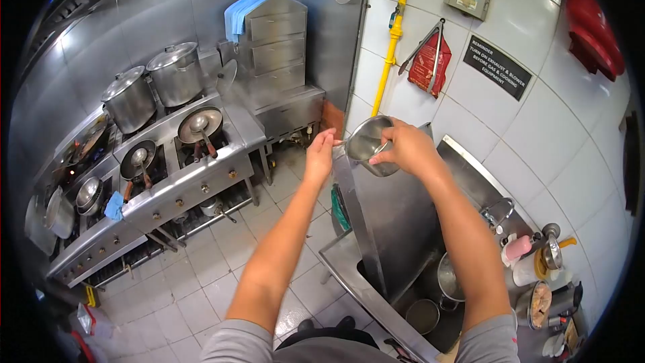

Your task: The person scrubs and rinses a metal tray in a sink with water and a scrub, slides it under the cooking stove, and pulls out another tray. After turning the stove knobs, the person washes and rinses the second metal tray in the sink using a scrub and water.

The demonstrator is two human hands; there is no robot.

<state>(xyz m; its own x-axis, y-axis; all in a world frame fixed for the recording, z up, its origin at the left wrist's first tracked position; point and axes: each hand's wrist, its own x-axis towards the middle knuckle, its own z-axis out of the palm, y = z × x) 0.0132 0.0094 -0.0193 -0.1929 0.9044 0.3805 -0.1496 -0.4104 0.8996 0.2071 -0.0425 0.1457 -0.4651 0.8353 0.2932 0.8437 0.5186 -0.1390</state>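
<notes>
A deep stainless steel bowl [369, 140] is held up in front of me, tilted so that its inside shows. My right hand [407, 146] grips its right rim, thumb inside and fingers over the edge. At the bowl's left side my left hand [321, 153] is closed, its fingertips at a short, thin, handle-like piece; exactly what they pinch is hard to make out. Behind and below the bowl stands an upright steel panel [403, 202] at the sink's edge.
To the left runs a gas range [188, 191] with two lidded stockpots [127, 101], pans with ladles, and a flame at the far burner. A sink [366, 296] holding pots lies below my right arm. A faucet [498, 212], pink bottle [517, 247] and containers line the right.
</notes>
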